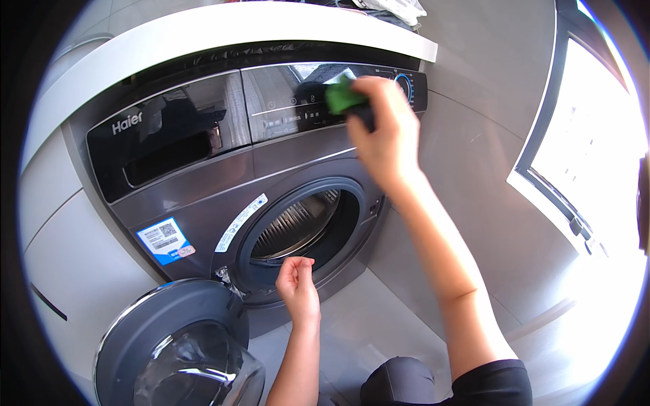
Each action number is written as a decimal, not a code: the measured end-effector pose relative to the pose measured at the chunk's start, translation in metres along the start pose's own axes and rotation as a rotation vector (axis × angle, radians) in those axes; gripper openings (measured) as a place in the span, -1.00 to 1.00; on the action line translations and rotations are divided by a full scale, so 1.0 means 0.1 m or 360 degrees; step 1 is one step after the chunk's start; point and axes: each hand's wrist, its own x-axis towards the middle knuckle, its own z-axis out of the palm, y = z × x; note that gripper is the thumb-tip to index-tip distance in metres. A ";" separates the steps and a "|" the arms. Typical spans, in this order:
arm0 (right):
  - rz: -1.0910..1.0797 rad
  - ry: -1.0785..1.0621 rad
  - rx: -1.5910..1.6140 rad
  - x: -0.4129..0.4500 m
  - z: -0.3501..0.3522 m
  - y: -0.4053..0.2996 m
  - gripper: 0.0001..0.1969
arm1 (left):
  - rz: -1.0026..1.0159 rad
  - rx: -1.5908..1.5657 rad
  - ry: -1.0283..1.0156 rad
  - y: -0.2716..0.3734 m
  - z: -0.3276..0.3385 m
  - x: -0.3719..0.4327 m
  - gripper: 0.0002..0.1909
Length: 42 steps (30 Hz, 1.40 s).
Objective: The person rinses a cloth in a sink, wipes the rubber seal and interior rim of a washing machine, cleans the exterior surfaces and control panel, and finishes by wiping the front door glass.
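Observation:
A dark grey Haier front-loading washing machine [203, 182] stands before me. My right hand [388, 122] grips a green cloth or sponge [344, 96] at the right part of its glossy black control panel [284, 119], left of the blue-ringed dial [403, 87]. Whether the green item touches the panel is hard to tell. My left hand [298, 284] is curled, with nothing visible in it, in front of the lower rim of the open drum [299, 223]. The round door [167, 325] hangs open at the lower left.
A white countertop [228, 25] runs above the machine, with a white bag [401, 10] and dark fabric on it. White cabinet fronts [86, 248] stand at the left. A grey tiled wall [472, 132] and a bright, dark-framed window or door [579, 132] are at the right.

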 end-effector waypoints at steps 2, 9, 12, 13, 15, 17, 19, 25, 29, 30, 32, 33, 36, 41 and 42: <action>-0.0205 0.0106 0.0137 0.04 0.25 -0.37 -0.70 | -0.0008 0.0024 -0.0003 0.00 -0.01 0.01 -0.86; -0.0463 0.0111 0.0129 -0.04 0.60 -0.38 -0.47 | -0.0073 0.0015 0.0025 0.03 -0.01 0.02 -0.85; -0.0211 0.0294 -0.0448 -0.14 0.48 0.12 -0.55 | -0.0040 0.0058 0.0016 -0.02 -0.03 0.04 -0.86; -0.0094 0.0301 -0.0598 -0.20 0.38 0.26 -0.55 | -0.0040 0.0079 0.0008 -0.03 -0.02 0.04 -0.86; 0.0088 0.0277 -0.0633 -0.44 0.32 0.52 -0.43 | -0.0052 0.0100 -0.0019 -0.07 0.02 0.03 -0.86; 0.0144 0.0202 -0.0500 -0.78 0.39 0.55 -0.27 | -0.0091 0.0067 -0.0035 -0.09 0.00 0.02 -0.87; 0.0101 0.0062 -0.0407 -1.11 0.43 0.57 -0.20 | -0.0148 0.0078 -0.0077 -0.07 0.05 -0.02 -0.87; 0.0641 0.0227 -0.0581 -1.35 0.45 1.17 -0.26 | -0.0184 0.0109 -0.0101 -0.14 0.09 -0.06 -0.87; 0.1045 0.0319 -0.0311 -1.39 0.38 1.53 -0.34 | -0.0190 0.0185 -0.0092 -0.17 0.08 -0.02 -0.86; 0.1011 0.0298 -0.0266 -1.46 0.38 1.52 -0.34 | -0.0182 0.0194 -0.0080 -0.17 0.08 -0.01 -0.86; 0.1030 0.0277 -0.0244 -1.73 0.48 1.42 -0.34 | -0.0174 0.0228 -0.0083 -0.20 0.02 0.02 -0.86; 0.1037 0.0271 -0.0230 -1.93 0.55 1.35 -0.34 | -0.0156 0.0251 -0.0100 -0.21 -0.01 0.04 -0.86; 0.1318 0.0285 -0.0207 -2.75 0.78 1.08 -0.33 | -0.0128 0.0265 -0.0107 -0.24 -0.02 0.04 -0.86; 0.2217 0.0386 -0.0202 -4.21 1.07 0.72 -0.32 | -0.0159 0.0187 -0.0153 -0.23 0.00 -0.01 -0.87; 0.2249 0.0369 -0.0162 -4.31 1.08 0.63 -0.32 | -0.0162 0.0181 -0.0138 -0.22 -0.03 -0.01 -0.87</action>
